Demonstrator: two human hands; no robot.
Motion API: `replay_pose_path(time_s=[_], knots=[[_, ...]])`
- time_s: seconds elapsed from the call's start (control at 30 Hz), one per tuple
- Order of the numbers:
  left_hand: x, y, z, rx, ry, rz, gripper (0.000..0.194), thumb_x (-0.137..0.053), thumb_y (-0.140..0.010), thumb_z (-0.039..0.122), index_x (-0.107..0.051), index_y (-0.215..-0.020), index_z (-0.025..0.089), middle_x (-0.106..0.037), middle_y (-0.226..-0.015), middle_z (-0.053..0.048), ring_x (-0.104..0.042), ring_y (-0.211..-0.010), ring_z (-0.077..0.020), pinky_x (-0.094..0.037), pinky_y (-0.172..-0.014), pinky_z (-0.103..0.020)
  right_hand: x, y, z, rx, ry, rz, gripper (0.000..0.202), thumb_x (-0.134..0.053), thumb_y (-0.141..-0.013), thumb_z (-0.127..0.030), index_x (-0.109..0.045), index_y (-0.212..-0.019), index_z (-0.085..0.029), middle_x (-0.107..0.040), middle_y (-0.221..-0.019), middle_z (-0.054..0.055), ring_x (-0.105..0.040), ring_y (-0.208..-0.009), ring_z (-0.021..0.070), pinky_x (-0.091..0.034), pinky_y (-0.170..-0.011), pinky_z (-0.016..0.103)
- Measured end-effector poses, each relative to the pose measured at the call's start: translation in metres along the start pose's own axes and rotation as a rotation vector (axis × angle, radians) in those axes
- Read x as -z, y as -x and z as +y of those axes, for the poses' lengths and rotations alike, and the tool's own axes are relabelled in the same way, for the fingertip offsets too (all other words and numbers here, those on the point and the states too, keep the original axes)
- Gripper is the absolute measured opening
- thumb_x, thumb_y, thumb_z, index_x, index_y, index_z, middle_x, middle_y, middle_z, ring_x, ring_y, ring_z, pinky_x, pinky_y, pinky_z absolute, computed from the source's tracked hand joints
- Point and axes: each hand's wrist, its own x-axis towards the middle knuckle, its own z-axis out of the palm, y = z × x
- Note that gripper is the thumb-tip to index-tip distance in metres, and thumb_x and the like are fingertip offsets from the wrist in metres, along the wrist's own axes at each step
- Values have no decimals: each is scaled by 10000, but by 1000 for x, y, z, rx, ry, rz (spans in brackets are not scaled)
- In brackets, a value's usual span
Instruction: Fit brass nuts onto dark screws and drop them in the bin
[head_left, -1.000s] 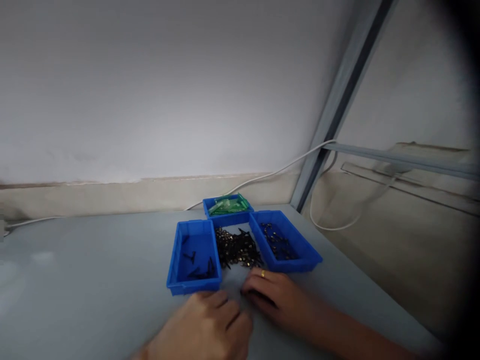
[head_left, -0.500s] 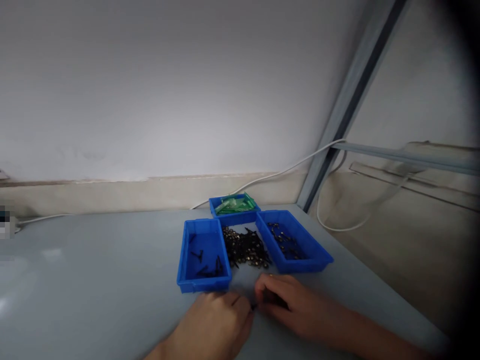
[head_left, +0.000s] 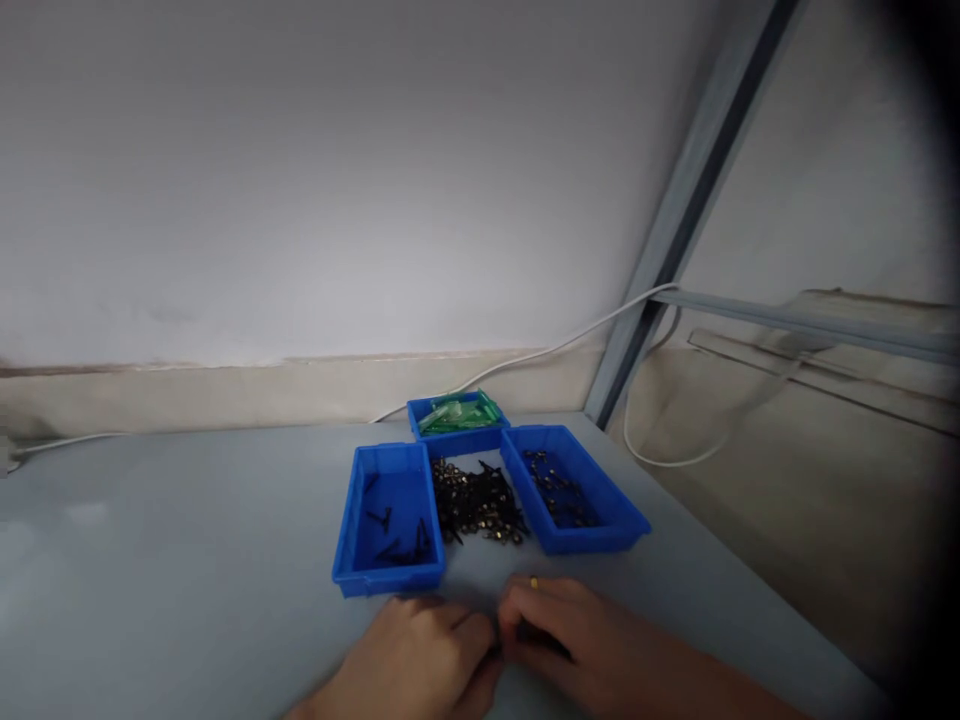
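My left hand (head_left: 424,655) and my right hand (head_left: 562,635) meet at the front of the table, fingers closed and fingertips nearly touching. A small dark part (head_left: 496,650) barely shows between them, mostly covered by the fingers. A gold ring is on a finger of my right hand. Just beyond lies a loose pile of small black and brass-coloured parts (head_left: 480,503). To its left, a blue tray (head_left: 390,585) holds several thin black pieces. On its right, another blue tray (head_left: 596,540) contains small brass-coloured and dark pieces.
Behind the pile, a third blue tray (head_left: 461,441) holds green and clear plastic packets or pieces (head_left: 459,414). A white cable (head_left: 555,350) runs along the wall to a grey metal frame (head_left: 645,300). The table's right edge slopes away towards the front.
The view has shifted slightly, so the trays appear a little further left and lower. My hands have come closer together, and the dark part between them shows less.
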Motion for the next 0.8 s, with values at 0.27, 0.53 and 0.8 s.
replay_pose_path(time_s=[0.27,0.53,0.8], knots=[[-12,8,-11,-10,45,218,139,-554,-889,205,-621,-768,202,-670,-688,17,-638,-568,-160,-471,-521,-232,5,-3,6,31,82,61,93,-552,-891,-208,-645,-889,-213,-673,-838,12,-622,-791,177,-457,-721,270],[-15,8,-11,-69,30,367,322,-411,-982,297,-576,-716,220,-633,-613,27,-617,-495,-160,-396,-435,-267,8,-2,8,36,73,104,102,-553,-896,-220,-654,-903,-232,-676,-859,1,-622,-817,173,-468,-747,268],[-13,6,-8,-49,-11,250,139,-573,-888,202,-614,-755,203,-667,-685,41,-633,-556,-152,-411,-489,-256,4,0,4,146,108,172,113,-538,-865,-207,-650,-854,-223,-676,-755,-2,-614,-684,159,-465,-674,259]])
